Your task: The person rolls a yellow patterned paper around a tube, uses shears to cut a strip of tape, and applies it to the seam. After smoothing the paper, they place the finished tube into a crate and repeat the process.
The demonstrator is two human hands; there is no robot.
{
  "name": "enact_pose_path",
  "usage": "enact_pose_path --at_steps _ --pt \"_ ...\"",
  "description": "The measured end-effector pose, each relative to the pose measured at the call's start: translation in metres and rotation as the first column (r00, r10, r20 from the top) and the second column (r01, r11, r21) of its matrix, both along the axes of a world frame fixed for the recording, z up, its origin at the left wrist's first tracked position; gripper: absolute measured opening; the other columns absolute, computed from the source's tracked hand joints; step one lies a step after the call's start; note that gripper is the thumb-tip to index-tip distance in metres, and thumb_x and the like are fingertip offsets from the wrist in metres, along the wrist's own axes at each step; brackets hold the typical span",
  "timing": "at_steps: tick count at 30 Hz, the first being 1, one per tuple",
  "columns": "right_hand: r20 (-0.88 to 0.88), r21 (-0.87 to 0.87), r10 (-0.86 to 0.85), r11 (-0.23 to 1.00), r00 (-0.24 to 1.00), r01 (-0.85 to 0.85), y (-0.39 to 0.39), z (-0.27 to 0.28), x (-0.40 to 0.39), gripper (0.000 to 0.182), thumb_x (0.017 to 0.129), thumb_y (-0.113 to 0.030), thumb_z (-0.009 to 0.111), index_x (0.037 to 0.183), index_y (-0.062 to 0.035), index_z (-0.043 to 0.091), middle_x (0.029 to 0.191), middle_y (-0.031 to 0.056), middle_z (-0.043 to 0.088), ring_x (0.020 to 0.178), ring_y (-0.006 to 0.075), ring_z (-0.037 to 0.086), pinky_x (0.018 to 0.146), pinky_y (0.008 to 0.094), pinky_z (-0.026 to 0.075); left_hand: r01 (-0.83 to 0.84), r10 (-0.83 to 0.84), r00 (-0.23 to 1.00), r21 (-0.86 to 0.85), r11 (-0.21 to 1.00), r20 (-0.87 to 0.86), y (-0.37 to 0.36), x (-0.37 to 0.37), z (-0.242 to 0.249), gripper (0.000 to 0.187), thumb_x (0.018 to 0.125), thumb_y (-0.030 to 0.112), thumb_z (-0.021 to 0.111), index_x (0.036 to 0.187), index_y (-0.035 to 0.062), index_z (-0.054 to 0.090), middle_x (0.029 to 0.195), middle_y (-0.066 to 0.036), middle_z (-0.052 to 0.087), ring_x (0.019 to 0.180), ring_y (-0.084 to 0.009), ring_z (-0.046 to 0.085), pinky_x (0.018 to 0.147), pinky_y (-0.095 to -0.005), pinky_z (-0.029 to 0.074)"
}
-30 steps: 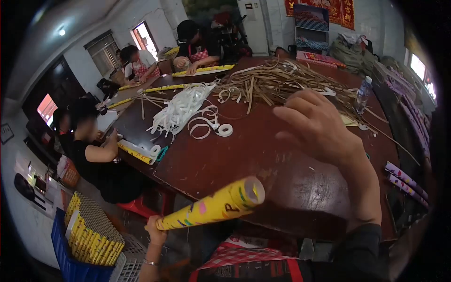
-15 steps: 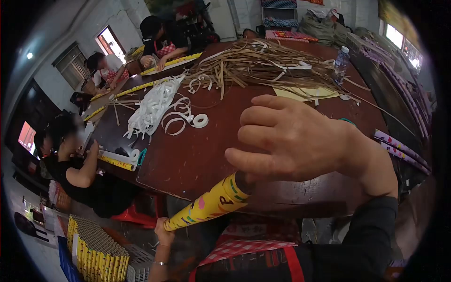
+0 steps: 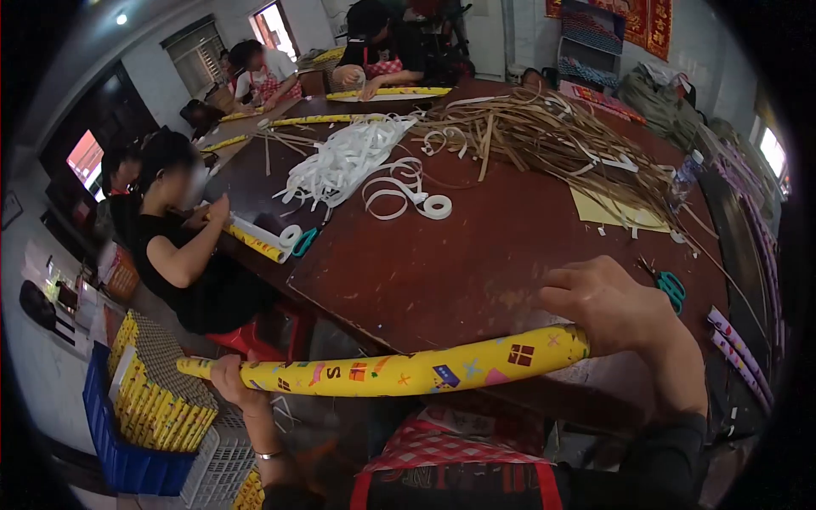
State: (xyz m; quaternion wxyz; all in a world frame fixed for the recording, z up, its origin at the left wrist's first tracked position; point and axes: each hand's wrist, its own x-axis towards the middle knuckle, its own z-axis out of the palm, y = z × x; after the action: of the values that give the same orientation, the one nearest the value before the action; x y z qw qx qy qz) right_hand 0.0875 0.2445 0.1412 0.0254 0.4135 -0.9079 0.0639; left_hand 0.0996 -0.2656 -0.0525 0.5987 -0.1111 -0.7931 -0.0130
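Note:
A long yellow tube (image 3: 408,372) with colourful printed gifts, letters and crosses lies nearly level across the front of me, over the near table edge. My left hand (image 3: 236,384) is closed around it close to its left end, with a short piece sticking out beyond the fist. At the tube's right end is my right hand (image 3: 608,308), its fingers curled and pressed against that end; the fingertips are partly hidden. Teal-handled scissors (image 3: 670,289) rest on the table beyond my right wrist.
The dark red table (image 3: 476,263) carries a white strip pile (image 3: 348,161), a tape roll (image 3: 437,206), brown strips (image 3: 544,140) and a bottle (image 3: 687,172). A co-worker (image 3: 183,225) sits at left. Yellow tubes fill a blue crate (image 3: 140,463) below.
The tube has swung from slanting away from the camera to lying nearly level. My right hand has moved down and right, my left hand up and left. The camera view has shifted.

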Motion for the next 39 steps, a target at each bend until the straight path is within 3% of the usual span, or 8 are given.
enact_pose_path --at_steps 10,17,20,24,26,30,37,39 --pt "-0.112 -0.128 -0.051 0.991 0.992 0.036 0.002 0.003 0.000 0.029 0.062 -0.009 0.073 0.090 -0.0083 0.064 0.080 0.0058 0.062 0.077 0.0292 0.063 0.063 0.0394 0.050 -0.020 0.022 0.998 -0.033 0.999 0.060 -0.005 0.027 0.044 0.028 0.073 0.005 0.080 0.092 0.0024 0.061 0.088 -0.014 0.062 0.085 -0.0326 0.060 0.076 -0.0420 0.048" --pt "-0.521 -0.133 -0.074 0.991 0.850 0.005 0.008 0.022 0.010 0.019 0.065 -0.013 0.069 0.082 -0.0082 0.063 0.073 0.0046 0.059 0.067 0.0247 0.060 0.058 0.0370 0.049 0.145 -0.142 0.838 0.036 0.989 0.526 0.000 0.029 0.073 0.030 0.062 0.005 0.075 0.088 0.0044 0.062 0.082 -0.013 0.062 0.079 -0.0333 0.060 0.072 -0.0421 0.046" --pt "-0.670 -0.046 -0.025 0.999 0.742 -0.008 0.011 0.037 0.016 0.018 0.069 -0.015 0.067 0.084 -0.0068 0.062 0.071 0.0047 0.058 0.066 0.0221 0.060 0.060 0.0379 0.051 0.221 -0.223 0.622 0.105 0.970 0.751 0.001 0.030 0.095 0.035 0.063 0.009 0.081 0.091 0.0048 0.061 0.083 -0.012 0.063 0.077 -0.0319 0.062 0.068 -0.0398 0.049" --pt "-0.806 0.053 0.059 0.998 0.589 -0.029 0.018 0.048 0.024 0.024 0.073 -0.016 0.067 0.095 -0.0081 0.061 0.074 0.0052 0.058 0.071 0.0219 0.062 0.067 0.0429 0.055 0.217 -0.338 -0.003 0.330 0.919 0.941 -0.004 0.021 0.116 0.039 0.064 0.013 0.083 0.097 0.0046 0.064 0.089 -0.012 0.067 0.082 -0.0278 0.066 0.072 -0.0349 0.052" --pt "-0.842 0.076 0.096 0.995 0.531 -0.060 0.019 0.050 0.028 0.026 0.075 -0.016 0.067 0.099 -0.0092 0.061 0.075 0.0053 0.058 0.072 0.0223 0.062 0.070 0.0447 0.056 0.160 -0.309 -0.402 0.399 0.903 0.862 -0.005 0.014 0.117 0.046 0.068 0.019 0.084 0.108 0.0039 0.066 0.093 -0.008 0.071 0.084 -0.0197 0.067 0.077 -0.0314 0.053" --pt "-0.816 0.155 0.168 0.985 0.553 -0.071 0.024 0.044 0.033 0.032 0.072 -0.010 0.064 0.103 -0.0081 0.054 0.077 0.0061 0.059 0.074 0.0266 0.061 0.078 0.0461 0.053 0.053 -0.262 -0.786 0.483 0.874 0.560 -0.023 0.008 0.059 0.057 0.073 0.020 0.082 0.121 0.0006 0.060 0.105 -0.004 0.068 0.095 -0.0102 0.061 0.084 -0.0269 0.050" --pt "-0.735 0.269 0.357 0.934 0.576 -0.236 0.037 0.036 0.033 0.047 0.076 -0.015 0.067 0.120 -0.0177 0.049 0.079 0.0058 0.048 0.073 0.0231 0.055 0.071 0.0422 0.053 -0.268 -0.456 -0.822 0.474 0.839 0.341 0.008 0.030 0.054 0.053 0.073 0.017 0.081 0.120 0.0011 0.061 0.110 -0.003 0.066 0.100 -0.0102 0.058 0.087 -0.0268 0.048" --pt "-0.694 0.289 0.392 0.920 0.604 -0.265 0.035 0.028 0.038 0.046 0.078 -0.017 0.067 0.121 -0.0183 0.050 0.078 0.0049 0.045 0.069 0.0206 0.052 0.065 0.0382 0.052 0.057 -0.330 -0.693 0.506 0.861 0.640 -0.006 0.025 0.046 0.049 0.071 0.018 0.083 0.112 0.0015 0.063 0.099 -0.006 0.068 0.087 -0.0141 0.063 0.072 -0.0317 0.052"
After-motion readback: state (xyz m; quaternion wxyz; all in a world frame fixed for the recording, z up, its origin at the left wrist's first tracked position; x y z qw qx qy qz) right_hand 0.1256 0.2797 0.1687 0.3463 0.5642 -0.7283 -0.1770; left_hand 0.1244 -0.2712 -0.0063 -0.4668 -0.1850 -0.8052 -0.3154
